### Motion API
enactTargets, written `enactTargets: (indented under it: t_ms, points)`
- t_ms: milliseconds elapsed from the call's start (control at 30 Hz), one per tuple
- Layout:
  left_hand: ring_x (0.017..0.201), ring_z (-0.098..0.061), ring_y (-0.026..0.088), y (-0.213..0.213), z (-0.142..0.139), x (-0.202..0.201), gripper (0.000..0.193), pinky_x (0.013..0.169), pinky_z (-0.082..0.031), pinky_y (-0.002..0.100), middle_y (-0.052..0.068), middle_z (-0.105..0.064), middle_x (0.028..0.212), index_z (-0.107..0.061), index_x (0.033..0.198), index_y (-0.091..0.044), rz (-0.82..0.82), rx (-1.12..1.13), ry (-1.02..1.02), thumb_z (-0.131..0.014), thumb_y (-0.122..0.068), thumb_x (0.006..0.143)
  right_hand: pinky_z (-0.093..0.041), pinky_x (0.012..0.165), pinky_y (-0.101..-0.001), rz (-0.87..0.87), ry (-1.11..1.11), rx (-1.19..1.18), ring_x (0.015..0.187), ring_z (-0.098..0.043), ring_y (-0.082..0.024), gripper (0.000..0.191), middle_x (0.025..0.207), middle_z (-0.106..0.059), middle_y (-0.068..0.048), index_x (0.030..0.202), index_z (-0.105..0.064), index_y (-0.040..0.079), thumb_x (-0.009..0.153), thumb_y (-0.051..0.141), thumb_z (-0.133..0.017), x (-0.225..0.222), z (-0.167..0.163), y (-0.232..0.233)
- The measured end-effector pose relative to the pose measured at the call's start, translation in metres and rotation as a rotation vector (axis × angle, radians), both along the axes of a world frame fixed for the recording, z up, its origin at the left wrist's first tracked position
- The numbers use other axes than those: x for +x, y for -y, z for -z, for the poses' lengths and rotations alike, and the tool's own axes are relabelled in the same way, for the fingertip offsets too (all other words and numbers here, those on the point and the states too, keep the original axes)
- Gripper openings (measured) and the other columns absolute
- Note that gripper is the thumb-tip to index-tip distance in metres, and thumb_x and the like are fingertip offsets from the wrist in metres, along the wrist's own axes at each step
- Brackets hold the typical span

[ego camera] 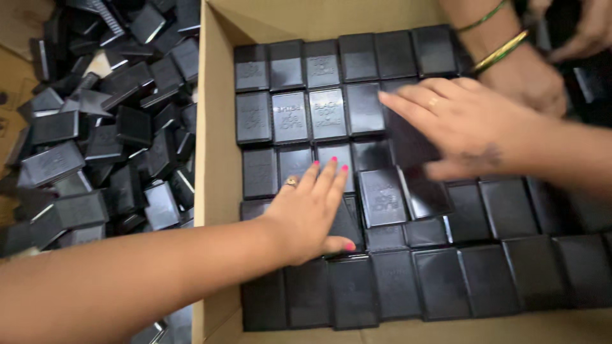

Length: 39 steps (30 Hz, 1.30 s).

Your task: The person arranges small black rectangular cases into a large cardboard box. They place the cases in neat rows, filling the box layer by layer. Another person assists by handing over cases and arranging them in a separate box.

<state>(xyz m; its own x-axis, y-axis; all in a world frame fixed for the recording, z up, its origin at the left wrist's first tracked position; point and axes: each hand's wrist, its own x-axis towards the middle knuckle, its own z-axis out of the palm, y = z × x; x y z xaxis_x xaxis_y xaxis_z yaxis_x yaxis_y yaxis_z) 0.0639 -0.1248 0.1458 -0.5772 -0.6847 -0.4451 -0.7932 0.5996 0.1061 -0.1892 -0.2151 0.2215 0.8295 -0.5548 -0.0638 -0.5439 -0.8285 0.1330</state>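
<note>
Loose pile [102, 127] of small black boxes sits far left, outside the carton, jumbled at all angles, some on edge. Each is a flat rectangular pack, glossy black wrap, faint grey print on the face.

Carton [213, 159] is plain brown cardboard, open top, left wall upright right next to the pile. Inside: same black boxes [440, 283] laid flat, face up, edge to edge in rows. Back rows and front row are tidy. Middle rows are uneven, a few packs tilted or riding over neighbours.

Left hand [309, 213] comes in from lower left over the carton wall. Palm down, fingers spread and flat, pressing on packs in the middle rows. Not gripping anything. Ring on one finger, pink nail polish.

Just right of it, one tilted box [381, 197] lies skewed between the two hands, not touched by either as far as I can tell.

Right hand [468, 124] comes in from the right edge. Palm down, fingers straight and close together, resting flat on packs in the second and third rows. No clamp, open. Ring on one finger.

Top right: another person's hand [526, 76] with green and gold bangles, at the carton's back right corner, touching the right hand. Grip there can't tell.
</note>
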Motion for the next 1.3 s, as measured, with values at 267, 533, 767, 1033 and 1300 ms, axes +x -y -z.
enactTargets:
  t_ms: [267, 533, 767, 1033, 1300]
  points:
    - [0.148, -0.03, 0.042, 0.025, 0.018, -0.053, 0.113, 0.114, -0.034, 0.056, 0.028, -0.028, 0.16, -0.017, 0.156, 0.008, 0.049, -0.06, -0.425, -0.056, -0.071, 0.085, -0.042, 0.107, -0.0407, 0.08, -0.105, 0.441, 0.128, -0.046, -0.035, 0.131, 0.139, -0.05, -0.019, 0.156, -0.028, -0.002, 0.046, 0.029, -0.094, -0.063, 0.06, -0.021]
    - [0.143, -0.035, 0.042, 0.011, 0.049, -0.055, 0.104, 0.112, -0.032, 0.054, 0.029, -0.033, 0.159, -0.032, 0.155, 0.001, 0.385, -0.132, -0.521, -0.048, -0.076, 0.088, -0.041, 0.104, -0.044, 0.164, 0.145, 0.619, 0.124, -0.052, -0.035, 0.091, 0.134, -0.057, -0.016, 0.146, -0.044, 0.004, 0.072, 0.034, -0.085, -0.085, 0.079, -0.055]
    - [0.151, -0.027, 0.039, 0.037, 0.054, -0.056, 0.103, 0.119, -0.021, 0.056, 0.024, -0.027, 0.164, -0.031, 0.156, -0.001, 0.673, -0.147, -0.576, -0.049, -0.076, 0.088, -0.042, 0.101, -0.0472, 0.742, 0.115, 0.398, 0.123, -0.047, -0.042, 0.086, 0.144, -0.045, -0.02, 0.148, -0.042, 0.007, 0.081, 0.046, -0.079, -0.094, 0.082, -0.1]
    - [0.154, -0.025, 0.035, 0.032, 0.038, -0.038, 0.103, 0.121, -0.018, 0.059, 0.019, -0.028, 0.166, -0.029, 0.158, 0.0, 0.658, -0.164, -0.574, -0.049, -0.075, 0.09, -0.051, 0.099, -0.0405, 0.709, 0.578, 0.753, 0.118, -0.055, -0.036, 0.078, 0.147, -0.042, -0.017, 0.148, -0.04, 0.003, 0.081, 0.024, -0.073, -0.08, 0.104, -0.116]
    - [0.15, -0.029, 0.044, 0.021, 0.033, -0.051, 0.096, 0.11, -0.032, 0.053, 0.022, -0.029, 0.164, -0.03, 0.156, 0.001, 0.483, -0.186, -0.49, -0.051, -0.068, 0.092, -0.04, 0.107, -0.044, 0.564, 0.185, 0.603, 0.128, -0.046, -0.038, 0.087, 0.148, -0.043, -0.017, 0.151, -0.037, 0.006, 0.078, 0.03, -0.077, -0.079, 0.079, -0.1]
